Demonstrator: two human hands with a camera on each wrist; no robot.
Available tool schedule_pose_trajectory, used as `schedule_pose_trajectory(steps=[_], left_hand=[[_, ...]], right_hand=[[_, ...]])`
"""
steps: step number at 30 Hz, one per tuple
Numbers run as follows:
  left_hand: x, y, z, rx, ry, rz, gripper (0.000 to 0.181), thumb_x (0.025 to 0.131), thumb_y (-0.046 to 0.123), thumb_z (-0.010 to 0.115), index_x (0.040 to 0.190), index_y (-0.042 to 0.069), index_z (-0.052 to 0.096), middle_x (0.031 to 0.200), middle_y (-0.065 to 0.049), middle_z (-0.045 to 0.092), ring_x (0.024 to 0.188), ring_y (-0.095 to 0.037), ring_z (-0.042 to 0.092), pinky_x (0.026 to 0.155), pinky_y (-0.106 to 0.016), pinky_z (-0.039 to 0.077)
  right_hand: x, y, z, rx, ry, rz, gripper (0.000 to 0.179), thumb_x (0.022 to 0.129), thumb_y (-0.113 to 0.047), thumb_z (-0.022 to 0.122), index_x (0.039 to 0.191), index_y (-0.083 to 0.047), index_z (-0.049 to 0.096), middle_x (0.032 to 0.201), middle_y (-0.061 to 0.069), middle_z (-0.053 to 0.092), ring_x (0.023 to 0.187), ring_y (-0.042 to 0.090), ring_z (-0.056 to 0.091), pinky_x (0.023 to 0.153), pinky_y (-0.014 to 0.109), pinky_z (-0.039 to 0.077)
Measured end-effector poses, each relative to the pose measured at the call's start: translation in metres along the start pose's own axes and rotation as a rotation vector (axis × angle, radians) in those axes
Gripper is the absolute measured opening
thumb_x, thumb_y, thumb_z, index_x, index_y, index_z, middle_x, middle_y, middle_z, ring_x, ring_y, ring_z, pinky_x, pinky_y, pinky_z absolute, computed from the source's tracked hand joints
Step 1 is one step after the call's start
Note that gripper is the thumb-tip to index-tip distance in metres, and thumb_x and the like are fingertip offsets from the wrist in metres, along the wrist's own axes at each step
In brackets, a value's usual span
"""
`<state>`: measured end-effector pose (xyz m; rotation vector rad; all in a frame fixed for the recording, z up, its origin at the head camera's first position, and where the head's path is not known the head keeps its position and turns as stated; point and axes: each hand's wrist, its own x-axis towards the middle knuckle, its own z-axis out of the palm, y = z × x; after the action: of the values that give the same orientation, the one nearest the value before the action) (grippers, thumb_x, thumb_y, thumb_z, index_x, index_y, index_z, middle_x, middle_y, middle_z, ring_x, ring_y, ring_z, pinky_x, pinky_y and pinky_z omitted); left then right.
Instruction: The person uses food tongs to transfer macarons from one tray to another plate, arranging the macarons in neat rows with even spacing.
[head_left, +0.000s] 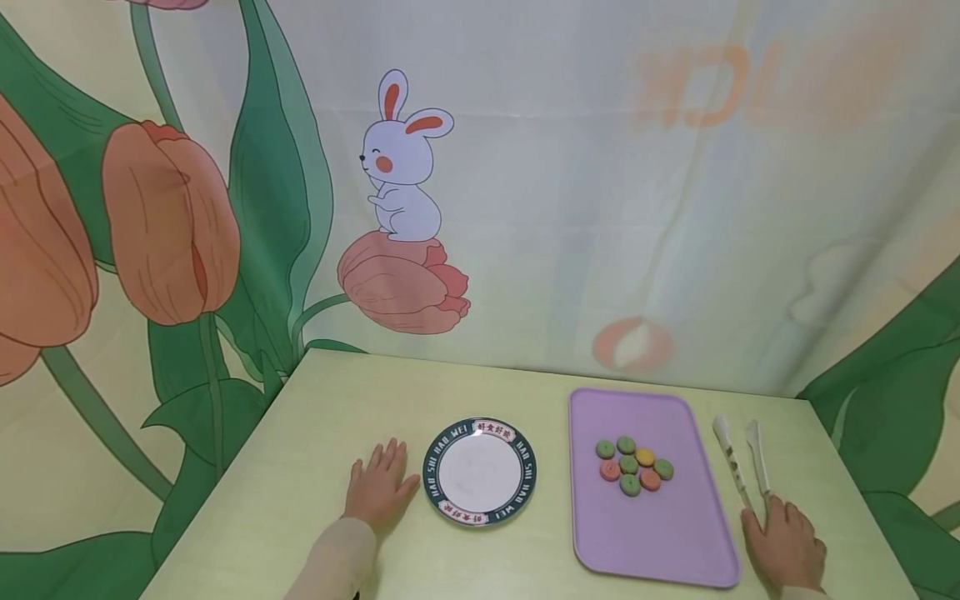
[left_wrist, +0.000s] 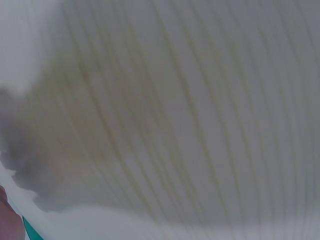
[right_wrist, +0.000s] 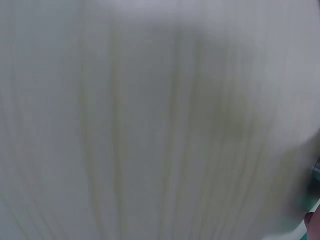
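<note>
In the head view my right hand [head_left: 787, 546] holds a pair of pale tongs [head_left: 733, 462] at the table's right side. Their two arms stand apart and point to the back, and the palm hides the rear end. My left hand [head_left: 378, 492] lies palm down on the table, fingers straight, thumb just left of a round plate [head_left: 480, 473] with a dark lettered rim. A purple tray [head_left: 645, 542] lies between plate and tongs. Several green, orange-pink and yellow button-like discs [head_left: 628, 464] sit on it. Both wrist views show mostly blurred pale tabletop and shadow.
The pale yellow-green table [head_left: 420, 392] carries the plate and tray side by side. Behind it hangs a curtain [head_left: 525, 208] printed with tulips and a white rabbit, reaching down to the table's back edge.
</note>
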<state>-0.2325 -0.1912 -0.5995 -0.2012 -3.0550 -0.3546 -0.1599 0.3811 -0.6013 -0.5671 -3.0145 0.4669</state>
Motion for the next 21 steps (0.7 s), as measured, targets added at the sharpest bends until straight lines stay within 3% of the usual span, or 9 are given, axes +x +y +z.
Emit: schedule_pose_trajectory(steps=[4,11,21], left_hand=[[0.0,0.0014,0.0017,-0.009,0.003,0.012,0.064,0.089,0.049,0.038,0.14,0.012,0.027,0.146,-0.009,0.025,0.133,-0.033,0.02,0.105,-0.058,0.014],[-0.0009,0.0034,0.0018,-0.028,0.021,0.043,0.062,0.089,0.047,0.039,0.139,0.011,0.029,0.145,-0.009,0.027,0.133,-0.034,0.022,0.104,-0.058,0.015],[-0.0013,0.01,-0.0035,-0.056,0.009,0.081,0.062,0.089,0.046,0.041,0.139,0.011,0.029,0.145,-0.009,0.027,0.132,-0.033,0.024,0.104,-0.057,0.017]], right_hand=[[-0.0001,-0.0014,0.0019,-0.023,0.051,0.025,0.054,0.089,-0.041,0.04,0.114,0.006,0.04,0.097,0.029,0.045,0.089,0.045,0.045,0.062,0.053,0.038],[-0.0045,-0.0074,0.0015,-0.048,0.118,0.073,0.046,0.086,-0.034,0.045,0.102,0.009,0.045,0.086,0.028,0.045,0.08,0.042,0.046,0.058,0.047,0.036],[-0.0027,-0.0101,0.0017,-0.052,0.064,0.117,0.049,0.087,-0.033,0.043,0.108,0.011,0.043,0.089,0.027,0.046,0.08,0.039,0.047,0.058,0.045,0.039]])
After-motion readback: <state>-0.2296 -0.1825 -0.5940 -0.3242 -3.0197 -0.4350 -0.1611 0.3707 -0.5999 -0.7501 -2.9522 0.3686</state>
